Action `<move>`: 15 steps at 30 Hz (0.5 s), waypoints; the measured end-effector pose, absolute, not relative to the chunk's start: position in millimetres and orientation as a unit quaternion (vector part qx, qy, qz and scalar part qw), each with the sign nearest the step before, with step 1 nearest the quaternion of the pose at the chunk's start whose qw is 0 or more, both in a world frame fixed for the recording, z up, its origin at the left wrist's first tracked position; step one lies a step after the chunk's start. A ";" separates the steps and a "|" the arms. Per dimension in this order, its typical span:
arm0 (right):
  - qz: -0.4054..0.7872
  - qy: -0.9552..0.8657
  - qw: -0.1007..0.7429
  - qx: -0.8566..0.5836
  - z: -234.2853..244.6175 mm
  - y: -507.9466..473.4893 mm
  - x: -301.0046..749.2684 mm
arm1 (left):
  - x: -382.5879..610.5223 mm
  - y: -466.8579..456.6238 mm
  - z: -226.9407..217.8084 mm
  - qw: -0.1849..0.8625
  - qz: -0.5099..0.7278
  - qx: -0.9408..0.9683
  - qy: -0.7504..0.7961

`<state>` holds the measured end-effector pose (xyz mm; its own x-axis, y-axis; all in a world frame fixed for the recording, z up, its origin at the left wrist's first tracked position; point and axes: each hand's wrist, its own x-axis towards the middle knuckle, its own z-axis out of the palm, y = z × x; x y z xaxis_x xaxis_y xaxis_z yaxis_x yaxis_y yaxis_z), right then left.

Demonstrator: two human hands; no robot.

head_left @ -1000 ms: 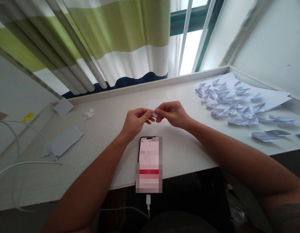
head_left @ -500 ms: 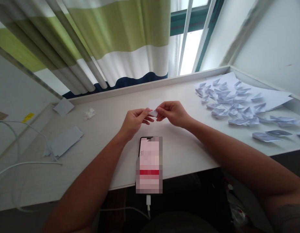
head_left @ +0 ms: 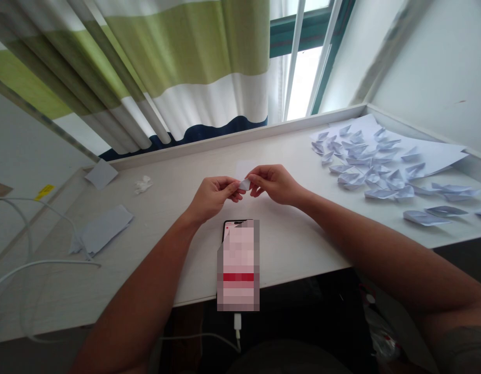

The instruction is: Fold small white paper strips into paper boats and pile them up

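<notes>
A small folded piece of white paper (head_left: 245, 184) is pinched between my two hands above the middle of the desk. My left hand (head_left: 215, 197) grips its left side with thumb and fingers. On the other side, my right hand (head_left: 275, 184) holds the paper's right end, fingers closed. Parts of the paper are hidden by the fingertips. Below the hands lies a phone (head_left: 238, 265) with a blurred screen, plugged into a white cable (head_left: 237, 322). A pale sheet (head_left: 244, 167) lies flat on the desk just behind the hands.
Several folded paper boats (head_left: 381, 169) crowd the right side, some on large white sheets (head_left: 439, 150). At left are a paper stack (head_left: 104, 231), a square sheet (head_left: 102, 174), crumpled paper (head_left: 143, 184) and cables (head_left: 49, 262). A raised rim (head_left: 209, 142) borders the desk's back.
Both hands have shifted slightly, and the folded paper is turned a little between the fingers. The left fingers are curled in more. The view has moved slightly.
</notes>
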<state>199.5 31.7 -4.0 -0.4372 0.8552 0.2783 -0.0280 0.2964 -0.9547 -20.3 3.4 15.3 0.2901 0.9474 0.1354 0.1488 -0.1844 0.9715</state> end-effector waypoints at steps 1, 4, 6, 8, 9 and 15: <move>0.504 -0.679 0.436 -0.307 -3.8 31.5 199.4 | -19.8 3.2 15.4 0.478 0.418 0.645 0.426; 0.492 -0.683 0.443 -0.310 -3.0 30.4 198.8 | -18.0 2.3 16.2 0.491 0.415 0.638 0.424; 0.485 -0.685 0.447 -0.310 -2.8 29.8 197.9 | -16.7 1.9 16.1 0.502 0.411 0.634 0.421; 0.470 -0.689 0.448 -0.322 -3.0 29.6 196.5 | -14.8 1.8 14.4 0.497 0.417 0.632 0.423; 0.455 -0.689 0.452 -0.338 -3.1 29.6 195.8 | -13.6 1.9 13.0 0.487 0.427 0.631 0.427; 0.339 -0.655 0.514 -0.438 0.5 23.5 191.5 | -5.1 -0.5 4.8 0.375 0.507 0.625 0.460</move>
<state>191.5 23.5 0.5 -0.0871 0.9223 0.3766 0.2259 0.3865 -0.8942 -5.1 -0.5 4.8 0.0618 0.9552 0.2894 0.1946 -0.2959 0.9352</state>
